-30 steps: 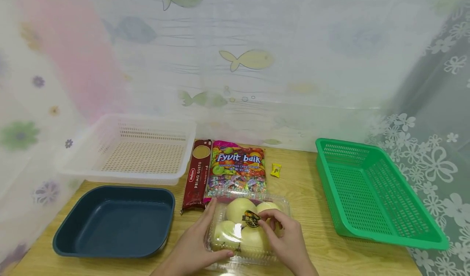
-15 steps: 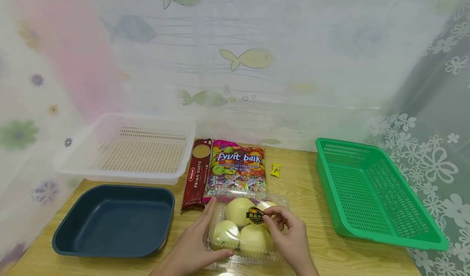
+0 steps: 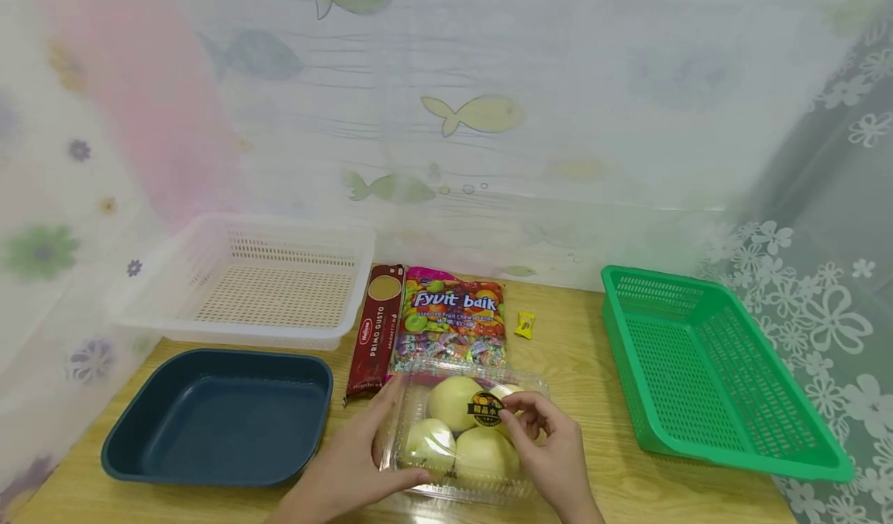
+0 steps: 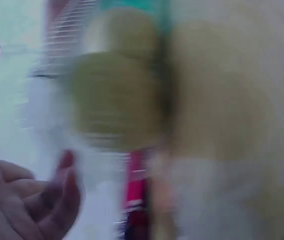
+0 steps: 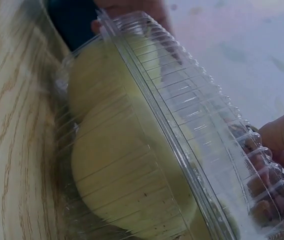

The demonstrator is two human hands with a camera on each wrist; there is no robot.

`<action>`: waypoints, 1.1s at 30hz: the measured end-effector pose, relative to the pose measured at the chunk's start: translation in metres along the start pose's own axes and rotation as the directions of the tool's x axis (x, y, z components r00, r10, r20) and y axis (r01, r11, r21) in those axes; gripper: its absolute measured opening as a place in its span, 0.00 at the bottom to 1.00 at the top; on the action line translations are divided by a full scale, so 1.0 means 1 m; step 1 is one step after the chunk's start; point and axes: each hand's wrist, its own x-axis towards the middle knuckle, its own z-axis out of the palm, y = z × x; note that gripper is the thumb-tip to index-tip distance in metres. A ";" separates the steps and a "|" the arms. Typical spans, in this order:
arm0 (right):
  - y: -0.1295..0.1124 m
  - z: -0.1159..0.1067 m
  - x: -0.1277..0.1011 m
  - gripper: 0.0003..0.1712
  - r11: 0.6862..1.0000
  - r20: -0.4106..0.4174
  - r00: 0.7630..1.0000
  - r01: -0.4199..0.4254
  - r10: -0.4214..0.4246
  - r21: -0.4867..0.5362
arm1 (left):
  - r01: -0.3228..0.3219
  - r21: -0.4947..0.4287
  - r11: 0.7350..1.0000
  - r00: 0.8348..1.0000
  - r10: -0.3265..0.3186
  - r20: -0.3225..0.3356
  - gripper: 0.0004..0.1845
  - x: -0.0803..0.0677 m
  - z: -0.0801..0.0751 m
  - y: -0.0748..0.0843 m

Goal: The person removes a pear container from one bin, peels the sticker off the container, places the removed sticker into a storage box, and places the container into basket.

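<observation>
1. Wooden table (image 3: pixel 600 369) carries a clear fruit box (image 3: pixel 466 431), just in front of a candy bag (image 3: pixel 449 318).
2. Left hand (image 3: pixel 349 470) grips the box's left edge; right hand (image 3: pixel 551 450) pinches its lid.
3. Left wrist view is blurred.

We see a clear, glossy plastic clamshell box (image 3: pixel 463 431) with ribbed walls, catching glare over 4 smooth, matt pale-yellow fruits (image 3: pixel 455 401). A shiny black-and-gold sticker (image 3: pixel 486 409) sits on its lid. The table (image 3: pixel 579 361) is light wood with visible grain. The candy bag (image 3: pixel 449 318) is glossy printed film, the spaghetti pack (image 3: pixel 374 330) glossy dark red wrap. The green basket (image 3: pixel 705 369) and white basket (image 3: pixel 272 280) are perforated plastic; the blue tray (image 3: pixel 216 419) is smooth, satin plastic.
</observation>
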 end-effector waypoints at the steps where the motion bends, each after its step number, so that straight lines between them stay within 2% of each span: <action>1: 0.000 0.000 0.000 0.12 1.000 -0.001 1.000 0.000 0.000 0.005 | -0.004 0.002 1.000 1.000 0.004 -0.008 0.66 -0.001 -0.006 0.003; 3: -0.001 0.000 0.000 0.11 1.000 -0.002 1.000 0.005 -0.005 0.010 | -0.001 0.011 1.000 1.000 0.001 -0.029 0.64 -0.005 -0.019 0.007; 6: -0.003 0.001 -0.001 0.11 1.000 -0.005 1.000 0.001 -0.001 0.014 | -0.019 0.064 0.998 0.994 0.026 -0.111 0.63 -0.010 -0.038 0.009; 11: -0.005 0.001 -0.002 0.10 1.000 -0.008 1.000 -0.020 0.020 0.017 | -0.042 0.160 0.986 0.976 0.075 -0.206 0.61 -0.020 -0.072 -0.001; 15: -0.004 0.002 -0.003 0.10 1.000 -0.005 1.000 -0.010 0.010 0.023 | 0.002 0.215 0.977 0.959 0.059 -0.278 0.59 -0.032 -0.102 -0.015; 17: -0.004 0.002 -0.003 0.10 1.000 -0.004 1.000 -0.003 0.003 0.025 | 0.052 0.225 0.973 0.947 0.023 -0.321 0.58 -0.040 -0.117 -0.023; 20: -0.004 0.002 -0.001 0.10 1.000 0.005 1.000 0.000 0.000 0.028 | 0.133 0.223 0.966 0.924 -0.039 -0.381 0.57 -0.055 -0.137 -0.037; 24: -0.004 0.002 0.000 0.09 0.999 0.016 1.000 -0.013 0.012 0.033 | 0.260 0.172 0.950 0.891 -0.167 -0.423 0.54 -0.075 -0.155 -0.054; 26: -0.004 0.002 -0.001 0.09 0.999 0.015 1.000 -0.020 0.019 0.032 | 0.306 0.142 0.941 0.873 -0.218 -0.436 0.53 -0.084 -0.161 -0.064; 28: -0.004 0.002 -0.002 0.09 0.999 0.010 1.000 -0.022 0.021 0.031 | 0.317 0.098 0.943 0.853 -0.239 -0.463 0.51 -0.092 -0.165 -0.074; 31: -0.004 0.001 -0.003 0.09 0.999 0.000 1.000 -0.018 0.018 0.027 | 0.331 0.078 0.940 0.810 -0.241 -0.534 0.49 -0.103 -0.169 -0.089; 33: -0.004 0.001 -0.003 0.09 1.000 -0.007 1.000 -0.017 0.018 0.026 | 0.330 0.059 0.942 0.772 -0.234 -0.591 0.48 -0.109 -0.170 -0.097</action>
